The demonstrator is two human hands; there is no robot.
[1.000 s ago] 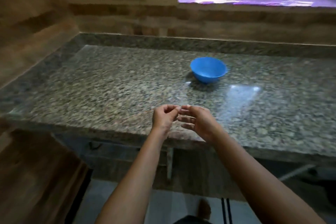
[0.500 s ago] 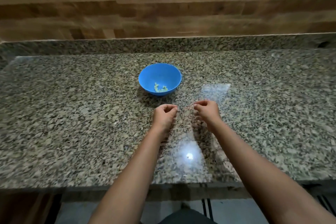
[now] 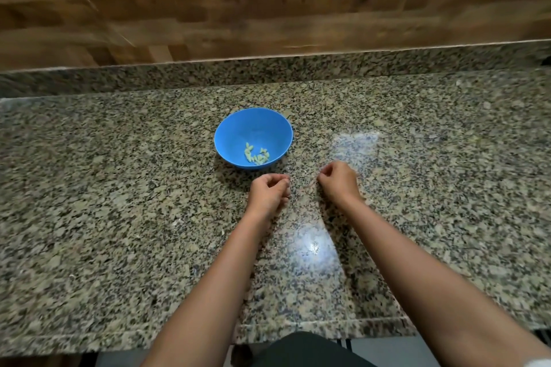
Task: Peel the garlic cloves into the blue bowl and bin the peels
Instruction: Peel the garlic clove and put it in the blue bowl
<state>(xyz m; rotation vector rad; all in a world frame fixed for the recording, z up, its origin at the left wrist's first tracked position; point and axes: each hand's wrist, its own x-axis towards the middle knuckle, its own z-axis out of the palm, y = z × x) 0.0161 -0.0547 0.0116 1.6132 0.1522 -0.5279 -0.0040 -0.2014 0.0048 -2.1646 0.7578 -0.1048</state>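
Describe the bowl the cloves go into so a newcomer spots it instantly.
Start at the speckled granite counter below the wood-panelled wall. Near its middle, just beyond the left hand, sits a round blue bowl. It is the only vessel there, holding a few pale peeled cloves.

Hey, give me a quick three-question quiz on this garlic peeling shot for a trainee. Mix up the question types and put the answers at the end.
1. True or false: the blue bowl is empty.
2. Where on the granite counter does the bowl stand? A) just beyond the left hand; B) at the near edge; C) in the far right corner.
3. Fill in: the left hand and the right hand are ____ (touching or apart).
Key: 1 false, peeled garlic cloves lie in it; 2 A; 3 apart.
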